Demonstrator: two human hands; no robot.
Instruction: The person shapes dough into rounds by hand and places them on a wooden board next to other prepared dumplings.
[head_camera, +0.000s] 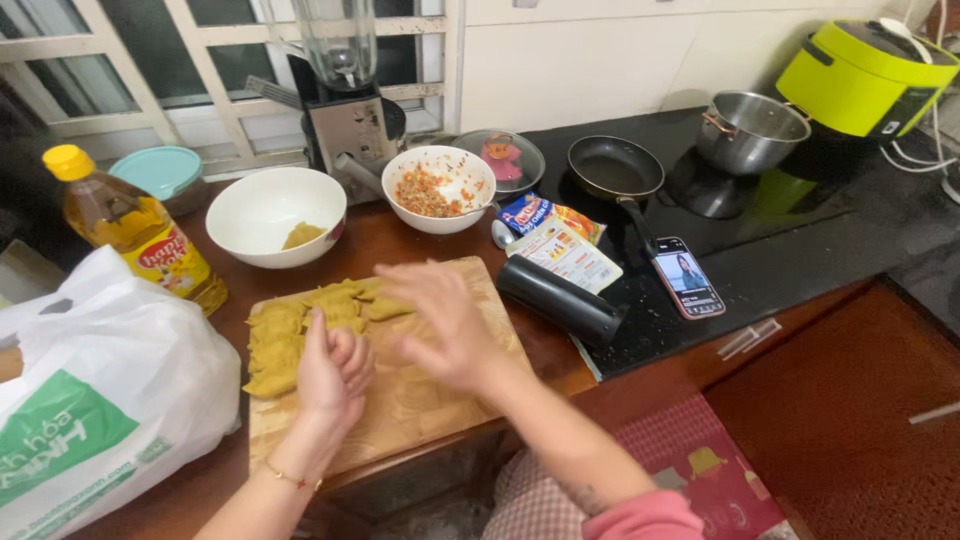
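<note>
Over the wooden cutting board (440, 400) | left hand (335, 370) curled shut beside yellow folded dumplings (300, 325) | right hand (445, 320) spread open, blurred | shaping step; next needs filling from white bowl (438, 188)

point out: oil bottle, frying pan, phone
oil bottle (140, 232), head view: on its amber body, by the label.
frying pan (614, 170), head view: on the dark inner base.
phone (687, 277), head view: on the middle of its lit screen.
</note>
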